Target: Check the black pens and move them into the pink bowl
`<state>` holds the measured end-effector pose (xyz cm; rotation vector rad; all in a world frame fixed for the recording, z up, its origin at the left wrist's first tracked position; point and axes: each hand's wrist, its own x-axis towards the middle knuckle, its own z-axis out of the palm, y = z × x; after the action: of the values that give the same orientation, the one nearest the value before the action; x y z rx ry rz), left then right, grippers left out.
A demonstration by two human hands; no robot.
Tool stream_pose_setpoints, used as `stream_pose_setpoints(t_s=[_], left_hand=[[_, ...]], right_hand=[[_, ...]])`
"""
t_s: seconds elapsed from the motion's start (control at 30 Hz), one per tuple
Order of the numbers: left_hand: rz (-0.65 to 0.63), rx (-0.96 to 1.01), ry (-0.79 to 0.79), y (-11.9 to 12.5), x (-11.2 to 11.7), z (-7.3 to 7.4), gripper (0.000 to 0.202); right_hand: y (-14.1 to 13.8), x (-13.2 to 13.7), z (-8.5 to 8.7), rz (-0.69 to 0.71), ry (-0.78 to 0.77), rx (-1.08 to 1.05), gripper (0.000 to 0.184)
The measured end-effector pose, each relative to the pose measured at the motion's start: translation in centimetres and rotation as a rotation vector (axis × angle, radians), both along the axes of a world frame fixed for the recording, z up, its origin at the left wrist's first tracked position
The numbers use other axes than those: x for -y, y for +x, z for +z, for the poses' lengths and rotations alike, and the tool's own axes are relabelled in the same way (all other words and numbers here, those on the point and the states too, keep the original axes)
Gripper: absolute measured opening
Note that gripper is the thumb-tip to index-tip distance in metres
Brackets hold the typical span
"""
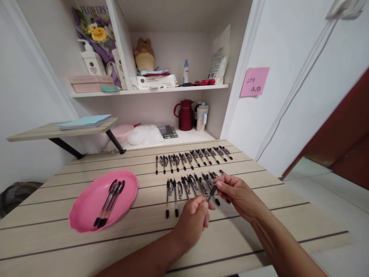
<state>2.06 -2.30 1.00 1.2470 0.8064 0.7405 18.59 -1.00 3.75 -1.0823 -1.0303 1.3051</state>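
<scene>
A black pen (pixel 211 193) is held between both hands above the wooden table (pixel 86 238). My left hand (pixel 192 220) is closed around its lower end. My right hand (pixel 238 194) pinches its upper end, where the cap is. Just behind the hands lies a near row of pens and caps (pixel 184 188), and a far row of pens and caps (pixel 190 158) lies further back. A pink plate (pixel 86 206) at the left holds three black pens (pixel 110 202).
A low wooden riser (pixel 37 132) with a blue notebook stands at the back left. The shelf niche behind holds a red jug (pixel 185 114), a white cup, bottles, boxes and a plush toy. A pink sticky note (pixel 254 81) is on the right wall.
</scene>
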Motion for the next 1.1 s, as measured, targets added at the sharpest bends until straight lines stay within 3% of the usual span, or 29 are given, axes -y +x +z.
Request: stream_pose_setpoints(t_s=[0.23, 0.4, 0.6, 0.73, 1.1], left_hand=[[-0.007, -0.028, 0.072, -0.05, -0.19, -0.05, 0.025], [0.000, -0.038, 0.061, -0.05, -0.11, 0.09, 0.025], [0.004, -0.036, 0.050, -0.03, -0.07, 0.06, 0.025], [0.011, -0.027, 0.047, 0.07, -0.01, 0.05, 0.024], [0.006, -0.045, 0.074, -0.01, -0.03, -0.08, 0.027]], right_hand=[[0.06, 0.21, -0.01, 0.081, 0.038, -0.063, 0.028], [-0.16, 0.04, -0.48, 0.042, 0.035, -0.076, 0.018], [0.08, 0.11, -0.42, 0.048, 0.018, -0.106, 0.026], [0.22, 0.09, -0.46, 0.002, 0.022, -0.112, 0.020], [0.38, 0.34, -0.78, 0.073, 0.030, -0.101, 0.017]])
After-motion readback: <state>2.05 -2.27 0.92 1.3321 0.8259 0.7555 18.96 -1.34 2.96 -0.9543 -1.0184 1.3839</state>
